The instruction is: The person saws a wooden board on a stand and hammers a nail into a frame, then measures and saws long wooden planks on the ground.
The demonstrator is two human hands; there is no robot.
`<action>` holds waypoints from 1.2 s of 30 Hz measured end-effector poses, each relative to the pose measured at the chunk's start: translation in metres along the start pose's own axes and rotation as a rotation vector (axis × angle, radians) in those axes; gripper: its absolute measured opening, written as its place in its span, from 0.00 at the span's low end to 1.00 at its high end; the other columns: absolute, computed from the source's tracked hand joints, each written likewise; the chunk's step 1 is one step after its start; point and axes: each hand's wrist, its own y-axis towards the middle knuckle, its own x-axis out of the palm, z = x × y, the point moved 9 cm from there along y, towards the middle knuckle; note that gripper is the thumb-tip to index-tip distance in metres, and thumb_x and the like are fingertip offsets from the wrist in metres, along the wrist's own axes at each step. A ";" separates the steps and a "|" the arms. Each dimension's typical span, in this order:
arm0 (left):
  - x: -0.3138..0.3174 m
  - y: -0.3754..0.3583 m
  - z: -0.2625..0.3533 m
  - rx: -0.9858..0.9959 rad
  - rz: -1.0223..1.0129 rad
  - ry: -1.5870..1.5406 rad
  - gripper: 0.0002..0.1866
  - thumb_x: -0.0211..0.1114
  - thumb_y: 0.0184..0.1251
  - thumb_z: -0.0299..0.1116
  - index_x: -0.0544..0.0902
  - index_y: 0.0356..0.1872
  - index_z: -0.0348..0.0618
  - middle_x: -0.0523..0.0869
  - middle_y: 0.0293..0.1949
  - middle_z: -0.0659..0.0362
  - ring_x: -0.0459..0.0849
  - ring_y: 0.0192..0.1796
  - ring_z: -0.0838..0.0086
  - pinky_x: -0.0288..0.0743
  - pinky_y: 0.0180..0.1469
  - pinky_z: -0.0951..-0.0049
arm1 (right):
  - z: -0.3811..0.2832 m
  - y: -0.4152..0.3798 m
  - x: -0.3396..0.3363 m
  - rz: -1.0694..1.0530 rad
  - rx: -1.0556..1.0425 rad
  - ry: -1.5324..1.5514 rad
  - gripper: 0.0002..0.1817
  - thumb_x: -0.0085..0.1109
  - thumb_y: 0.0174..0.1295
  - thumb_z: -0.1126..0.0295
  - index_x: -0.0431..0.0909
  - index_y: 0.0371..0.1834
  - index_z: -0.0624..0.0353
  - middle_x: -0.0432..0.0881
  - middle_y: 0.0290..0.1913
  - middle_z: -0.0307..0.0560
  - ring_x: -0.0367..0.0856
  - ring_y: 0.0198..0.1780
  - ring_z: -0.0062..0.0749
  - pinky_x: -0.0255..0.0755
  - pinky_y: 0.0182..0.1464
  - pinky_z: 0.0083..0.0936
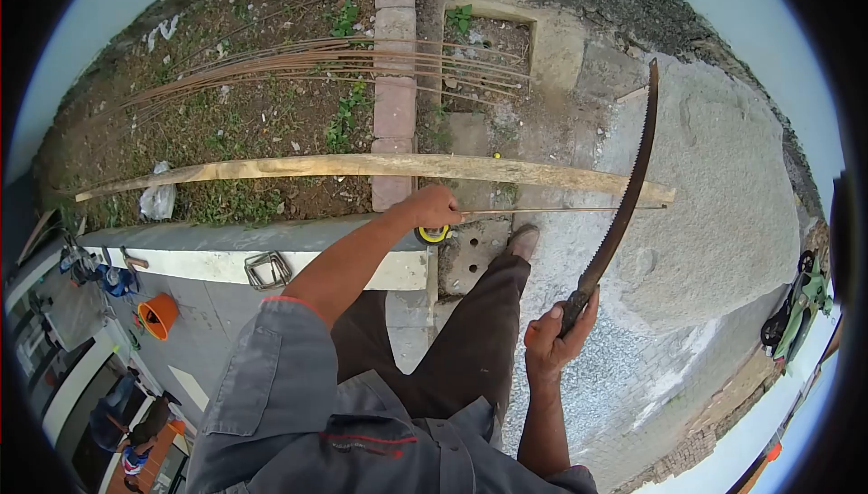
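Observation:
My left hand (434, 207) is closed at the board's near edge, with a yellow and black tape measure (433, 235) right under it. A thin brownish strip (561, 210), which looks like the tape's blade, runs right from my fingers, below the board. The long, narrow wooden board (362, 165) lies across the brick edging. My right hand (561, 336) grips the dark handle of a curved pruning saw (624, 209). Its toothed blade points up and away, crossing over the board's right end in this view.
Thin rods (316, 65) lie beyond the board, over the brick edging (395, 105). A pale sand heap (714, 187) and gravel (579, 395) are at the right. Metal stirrups (268, 270) rest on the low wall (362, 263); an orange bucket (158, 316) stands lower left. Another person (136, 458) is far left.

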 end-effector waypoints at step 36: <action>-0.119 -0.478 -0.325 -0.904 1.161 0.312 0.19 0.66 0.66 0.46 0.81 0.28 0.39 0.79 0.34 0.48 0.78 0.41 0.51 0.72 0.45 0.53 | 0.015 -0.034 0.059 -0.331 0.009 -0.145 0.30 0.51 0.69 0.74 0.57 0.74 0.70 0.78 0.48 0.53 0.76 0.37 0.27 0.75 0.43 0.24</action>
